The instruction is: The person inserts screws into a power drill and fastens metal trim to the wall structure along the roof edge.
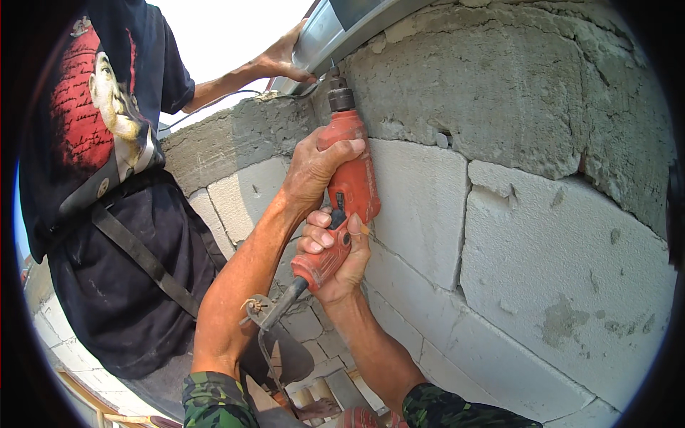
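Note:
A red power drill points upward along the wall, its dark chuck at the top. Its thin bit reaches the underside of a shiny metal channel; whether it has entered the metal I cannot tell. My left hand is closed round the upper drill body, thumb laid across its front. Below it, my right hand grips the handle, fingers wrapped near the trigger. A small metal piece hangs by the cord at the handle's base. A co-worker's hand holds the channel from the left.
A co-worker in a dark printed shirt stands close on the left. White block wall rises at the right, topped by a rough grey concrete band. A thin cable runs along the wall top. A bare foot shows far below.

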Demonstrator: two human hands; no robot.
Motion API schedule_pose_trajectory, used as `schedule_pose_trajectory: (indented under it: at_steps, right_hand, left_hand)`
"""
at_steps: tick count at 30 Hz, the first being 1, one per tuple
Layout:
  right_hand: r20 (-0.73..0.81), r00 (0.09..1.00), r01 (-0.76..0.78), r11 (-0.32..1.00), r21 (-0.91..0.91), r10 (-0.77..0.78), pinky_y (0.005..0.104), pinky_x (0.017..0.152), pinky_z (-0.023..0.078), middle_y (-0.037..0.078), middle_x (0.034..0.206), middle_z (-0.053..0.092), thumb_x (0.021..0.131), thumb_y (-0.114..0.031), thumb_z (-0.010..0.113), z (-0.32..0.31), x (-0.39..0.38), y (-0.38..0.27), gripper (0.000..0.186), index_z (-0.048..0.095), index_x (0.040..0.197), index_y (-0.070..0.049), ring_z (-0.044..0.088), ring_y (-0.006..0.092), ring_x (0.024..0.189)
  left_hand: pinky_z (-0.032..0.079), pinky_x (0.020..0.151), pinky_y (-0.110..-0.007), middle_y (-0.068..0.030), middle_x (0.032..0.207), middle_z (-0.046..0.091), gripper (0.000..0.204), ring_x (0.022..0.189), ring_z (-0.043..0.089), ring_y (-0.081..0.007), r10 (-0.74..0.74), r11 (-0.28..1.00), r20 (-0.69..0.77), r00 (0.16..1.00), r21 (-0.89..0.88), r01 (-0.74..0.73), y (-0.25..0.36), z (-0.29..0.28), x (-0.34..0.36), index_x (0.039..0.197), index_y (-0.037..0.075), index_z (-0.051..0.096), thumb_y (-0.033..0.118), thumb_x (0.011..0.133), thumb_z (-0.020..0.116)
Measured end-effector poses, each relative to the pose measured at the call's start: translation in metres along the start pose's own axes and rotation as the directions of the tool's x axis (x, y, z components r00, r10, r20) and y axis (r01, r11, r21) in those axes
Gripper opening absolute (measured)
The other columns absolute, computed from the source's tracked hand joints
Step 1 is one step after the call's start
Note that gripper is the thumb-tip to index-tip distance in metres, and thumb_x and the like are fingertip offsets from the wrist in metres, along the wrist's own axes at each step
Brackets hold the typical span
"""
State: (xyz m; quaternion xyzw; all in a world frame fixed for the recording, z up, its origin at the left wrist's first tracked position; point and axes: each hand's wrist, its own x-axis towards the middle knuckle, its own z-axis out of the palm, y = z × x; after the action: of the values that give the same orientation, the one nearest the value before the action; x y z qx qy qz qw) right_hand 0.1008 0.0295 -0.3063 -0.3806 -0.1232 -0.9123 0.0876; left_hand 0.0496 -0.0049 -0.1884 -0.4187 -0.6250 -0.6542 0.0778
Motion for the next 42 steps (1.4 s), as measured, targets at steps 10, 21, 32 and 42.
schedule_pose_trajectory:
  at_steps: [10, 21, 32, 42]
  right_hand:
    - [0.007, 1.0, -0.019, 1.0, 0.025, 0.018, 0.0301, 0.067, 0.047, 0.006, 0.092, 0.053, 0.091, -0.035, 0.061, -0.0029, -0.0001, -0.002, 0.038, 0.055, 0.104, 0.0, 0.053, 0.0138, 0.071]
    - [0.032, 0.999, -0.022, 1.0, 0.012, 0.022, 0.0298, 0.068, 0.048, 0.006, 0.094, 0.052, 0.091, -0.035, 0.061, -0.0057, -0.0023, -0.0062, 0.038, 0.056, 0.104, 0.0, 0.053, 0.0131, 0.072]
    - [0.029, 0.999, -0.029, 0.999, 0.026, 0.028, 0.0299, 0.068, 0.047, 0.006, 0.092, 0.051, 0.092, -0.035, 0.061, -0.0051, -0.0008, -0.0045, 0.036, 0.055, 0.102, 0.0, 0.052, 0.0134, 0.072]
    - [0.008, 1.0, -0.022, 1.0, 0.018, 0.022, 0.0303, 0.068, 0.047, 0.006, 0.091, 0.051, 0.091, -0.036, 0.061, -0.0017, -0.0008, -0.004, 0.038, 0.055, 0.104, -0.001, 0.053, 0.0142, 0.071]
  left_hand:
    - [0.05, 0.079, -0.031, -0.009, 0.097, 0.063, 0.049, 0.088, 0.06, -0.0166, 0.014, 1.0, 0.005, 1.0, -0.005, -0.014, -0.0007, 0.0007, -0.0001, 0.109, -0.001, 0.058, 0.034, 0.077, 0.074]
    - [0.05, 0.078, -0.03, -0.0094, 0.094, 0.064, 0.048, 0.085, 0.061, -0.0167, 0.032, 0.999, 0.011, 0.999, 0.017, -0.032, -0.0021, 0.0048, -0.0013, 0.108, -0.001, 0.058, 0.033, 0.078, 0.074]
    - [0.05, 0.078, -0.03, -0.0098, 0.095, 0.064, 0.049, 0.086, 0.061, -0.0164, 0.025, 1.0, 0.01, 1.0, 0.013, -0.025, -0.0007, 0.0031, -0.0009, 0.109, -0.001, 0.058, 0.033, 0.078, 0.074]
    - [0.05, 0.078, -0.03, -0.0098, 0.096, 0.063, 0.05, 0.087, 0.061, -0.0168, 0.029, 0.999, 0.0, 1.0, 0.015, -0.029, -0.0007, 0.0021, -0.0001, 0.11, -0.001, 0.058, 0.033, 0.077, 0.074]
